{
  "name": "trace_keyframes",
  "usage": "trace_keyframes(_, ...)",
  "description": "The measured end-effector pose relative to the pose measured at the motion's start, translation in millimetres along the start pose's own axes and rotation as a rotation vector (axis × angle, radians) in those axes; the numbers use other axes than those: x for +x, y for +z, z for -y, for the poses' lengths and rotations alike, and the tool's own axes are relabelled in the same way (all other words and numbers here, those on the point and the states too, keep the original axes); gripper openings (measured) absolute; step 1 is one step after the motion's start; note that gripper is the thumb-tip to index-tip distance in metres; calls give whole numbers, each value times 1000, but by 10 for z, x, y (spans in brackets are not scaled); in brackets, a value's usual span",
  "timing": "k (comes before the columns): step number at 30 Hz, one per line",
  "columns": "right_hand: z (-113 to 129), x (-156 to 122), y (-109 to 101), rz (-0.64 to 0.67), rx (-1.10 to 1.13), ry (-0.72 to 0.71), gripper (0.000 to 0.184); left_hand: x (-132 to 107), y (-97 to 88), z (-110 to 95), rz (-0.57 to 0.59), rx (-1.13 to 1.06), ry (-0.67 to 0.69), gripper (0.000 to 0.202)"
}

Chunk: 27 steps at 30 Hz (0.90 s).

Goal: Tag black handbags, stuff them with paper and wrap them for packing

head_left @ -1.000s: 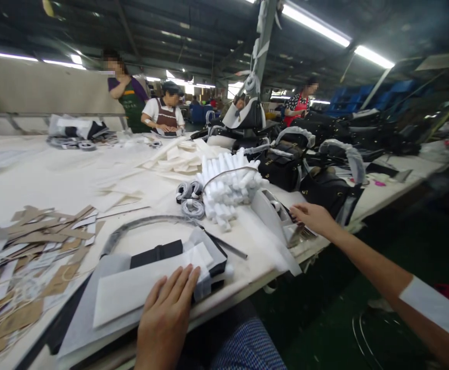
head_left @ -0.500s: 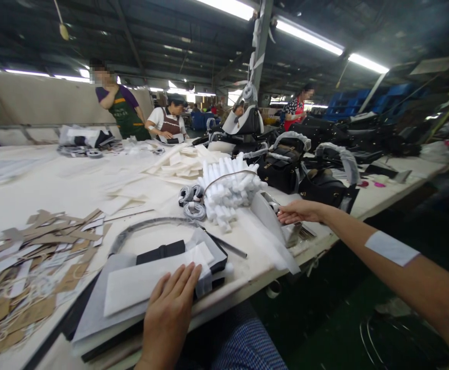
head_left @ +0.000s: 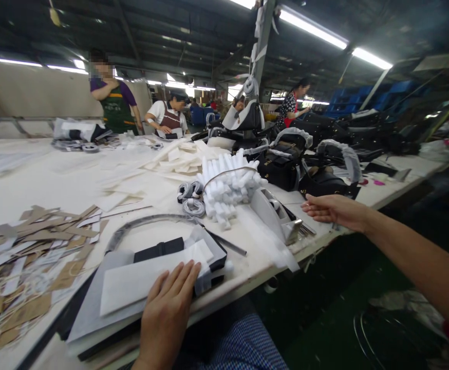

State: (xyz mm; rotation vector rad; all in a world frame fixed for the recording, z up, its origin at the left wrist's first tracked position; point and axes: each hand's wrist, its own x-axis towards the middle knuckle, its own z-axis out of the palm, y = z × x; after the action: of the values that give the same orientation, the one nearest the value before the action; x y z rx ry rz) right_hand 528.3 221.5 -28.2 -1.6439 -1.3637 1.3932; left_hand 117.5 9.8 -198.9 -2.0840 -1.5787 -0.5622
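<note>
My left hand (head_left: pixel 169 308) lies flat, fingers stretched, on a folded white foam sheet (head_left: pixel 132 290). Beneath that sheet is a flat handbag (head_left: pixel 158 252) partly covered in thin white wrapping, its long wrapped handle (head_left: pixel 126 231) arching away behind. My right hand (head_left: pixel 334 211) is over the table's front edge, just right of a grey tape dispenser (head_left: pixel 267 213). Its fingers point left, extended, and no held thing can be made out. White film (head_left: pixel 273 249) hangs over the edge by the dispenser.
Bundled white foam rolls (head_left: pixel 228 187) and coiled wrapped straps (head_left: pixel 193 207) stand mid-table. Card strips and tags (head_left: pixel 35 246) spread at left. Black handbags (head_left: pixel 324 180) crowd the right. Several people work beyond, one in a green apron (head_left: pixel 118 113).
My right hand has moved right, away from the tape dispenser. My left hand stays on the foam sheet. The view has shifted slightly.
</note>
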Motion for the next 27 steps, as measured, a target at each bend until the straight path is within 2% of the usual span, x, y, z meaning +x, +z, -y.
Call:
trace_keyframes(3,-241,-278,-29,-27,-20,73,25,8,-13,-10,0,-8,-7,45)
trace_keyframes(6,-601,-411,52,-88,12,86,26,13,-20,-7,-11,-17,-6,46)
trace_keyframes(11,-1152,-250,284,-222,31,-73,38,15,-37,-3,-10,-47,-13,47)
trace_keyframes(15,-1360,-61,358,-303,-8,-150,45,15,-41,-9,-20,-53,-16,46)
trace_keyframes(18,-1376,-95,328,-323,-101,-173,42,4,-27,-8,-10,-56,-23,47)
trace_keyframes(21,-1249,-256,328,-306,-383,-331,30,-9,-11,-1,2,-66,-25,47)
trace_keyframes(24,-958,-411,471,-139,-658,-583,20,-4,-17,-1,5,-74,-30,47)
trace_keyframes(27,-555,-484,787,132,-781,-750,19,19,-53,-26,-4,-83,-52,45)
